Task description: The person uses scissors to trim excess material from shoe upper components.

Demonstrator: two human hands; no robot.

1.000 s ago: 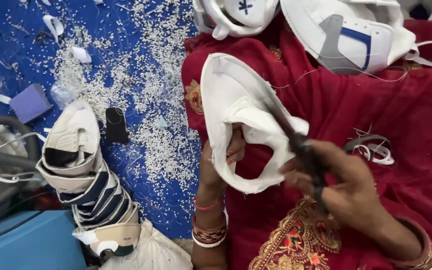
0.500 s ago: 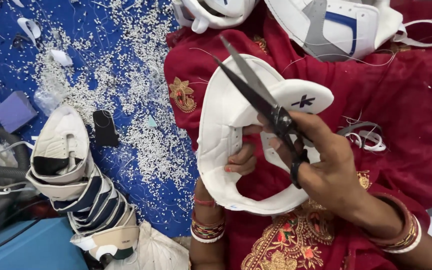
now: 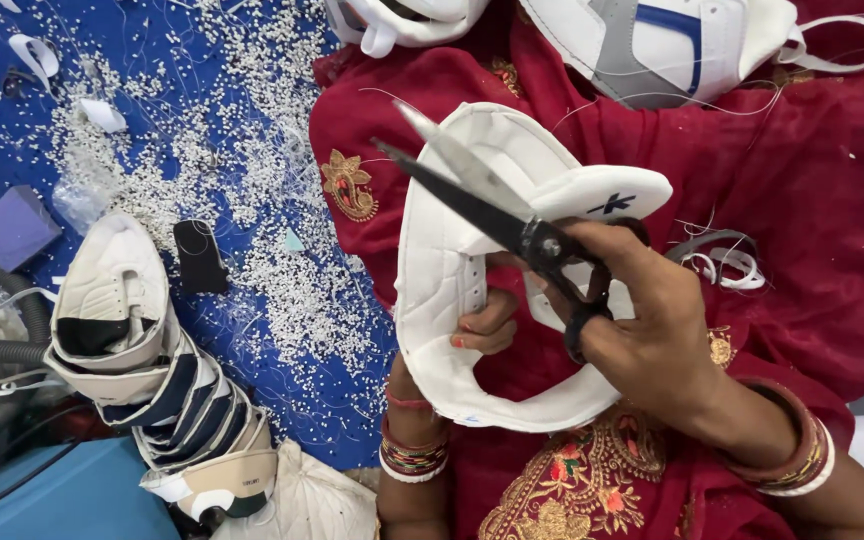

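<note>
My left hand (image 3: pixel 482 330) grips a white shoe upper (image 3: pixel 442 270) from underneath, over my lap in red embroidered cloth (image 3: pixel 812 180). Its padded tongue (image 3: pixel 602 195) with a small dark mark points right. My right hand (image 3: pixel 652 320) holds black scissors (image 3: pixel 512 225) by the finger loops. The blades are open and point up and to the left across the upper. Bangles circle both wrists.
A nested stack of white and navy shoe uppers (image 3: pixel 162 390) lies at lower left on a blue sheet strewn with white trimmings (image 3: pixel 262 230). A small black object (image 3: pixel 199 255) and a purple block (image 3: pixel 14 226) lie nearby. More uppers (image 3: pixel 672 40) rest at the top.
The upper has turned so its tongue faces right. My right hand has brought the scissors over it, and the blades have opened wider.
</note>
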